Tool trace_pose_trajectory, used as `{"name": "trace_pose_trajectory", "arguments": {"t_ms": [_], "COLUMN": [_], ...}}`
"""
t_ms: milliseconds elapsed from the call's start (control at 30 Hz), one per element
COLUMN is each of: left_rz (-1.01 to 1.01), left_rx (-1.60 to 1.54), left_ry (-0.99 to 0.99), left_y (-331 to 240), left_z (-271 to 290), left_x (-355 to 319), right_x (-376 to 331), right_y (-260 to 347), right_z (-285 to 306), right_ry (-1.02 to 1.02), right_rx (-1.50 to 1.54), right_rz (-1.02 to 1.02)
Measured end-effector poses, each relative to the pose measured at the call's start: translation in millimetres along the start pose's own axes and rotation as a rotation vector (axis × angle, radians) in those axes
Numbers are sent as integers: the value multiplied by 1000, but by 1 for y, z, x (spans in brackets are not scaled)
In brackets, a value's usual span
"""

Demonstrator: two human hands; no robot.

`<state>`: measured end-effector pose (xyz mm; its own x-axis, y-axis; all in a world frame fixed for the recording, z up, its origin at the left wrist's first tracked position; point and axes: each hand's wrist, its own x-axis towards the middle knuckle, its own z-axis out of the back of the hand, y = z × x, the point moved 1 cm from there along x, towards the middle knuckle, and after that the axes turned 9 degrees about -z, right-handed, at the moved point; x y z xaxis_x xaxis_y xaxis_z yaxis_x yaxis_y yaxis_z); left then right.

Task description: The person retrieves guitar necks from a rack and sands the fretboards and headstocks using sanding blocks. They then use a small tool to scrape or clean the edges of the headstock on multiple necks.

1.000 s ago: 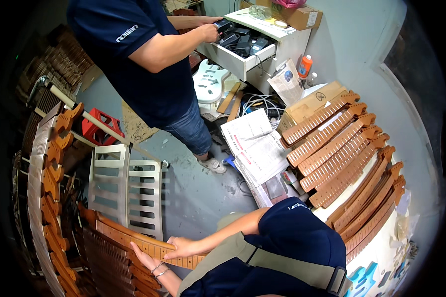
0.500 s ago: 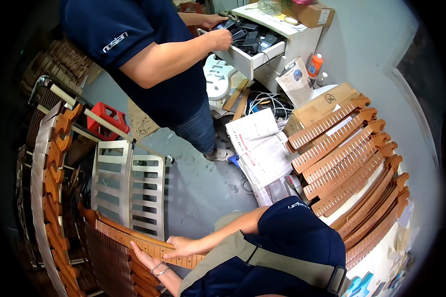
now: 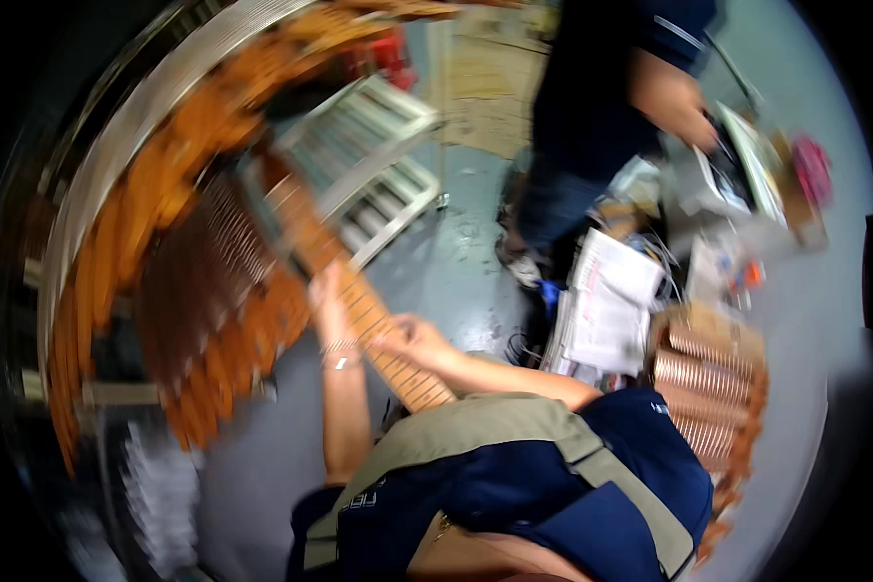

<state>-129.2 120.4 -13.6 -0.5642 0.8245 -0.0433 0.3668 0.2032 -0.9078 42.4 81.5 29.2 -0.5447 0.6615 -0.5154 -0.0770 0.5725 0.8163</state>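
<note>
A guitar neck [image 3: 361, 308] with a light brown fretted face slants across my front, its lower end against my apron. My left hand [image 3: 328, 296] is wrapped round its middle; a bracelet circles that wrist. Lower down, my right hand [image 3: 409, 341] has curled fingers on the neck's right edge. Motion smears the far end of this neck. Just left of it stands a dense row of dark fretted necks [image 3: 199, 281] with orange-brown heads below.
A curved row of more orange-brown necks [image 3: 179, 155] fills the far left. Beyond my hands stands a white slatted rack [image 3: 378, 213]. A co-worker [image 3: 587, 107] reaches towards a drawer [image 3: 713, 179] at far right. Papers [image 3: 606, 301] and stacked necks [image 3: 703, 388] lie at right.
My view has swung left, so the co-worker and papers appear farther right. The held neck has tilted steeper. My right hand has shifted down along it relative to my left.
</note>
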Motion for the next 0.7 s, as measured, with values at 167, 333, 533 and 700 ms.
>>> {"name": "trace_pose_trajectory", "arguments": {"t_ms": [167, 333, 533, 700], "left_rz": [22, 55, 155, 6], "left_rx": [-123, 67, -121, -440], "left_ry": [-95, -86, -490, -989], "left_y": [-1, -24, 10, 91], "left_z": [-1, 60, 164, 254], "left_x": [2, -40, -128, -253], "right_x": [26, 64, 187, 270], "right_y": [-14, -28, -3, 33], "right_z": [-11, -23, -1, -29], "right_ry": [-37, -2, -4, 43], "right_rx": [-52, -113, -306, -250], "right_rz": [58, 4, -3, -79]}}
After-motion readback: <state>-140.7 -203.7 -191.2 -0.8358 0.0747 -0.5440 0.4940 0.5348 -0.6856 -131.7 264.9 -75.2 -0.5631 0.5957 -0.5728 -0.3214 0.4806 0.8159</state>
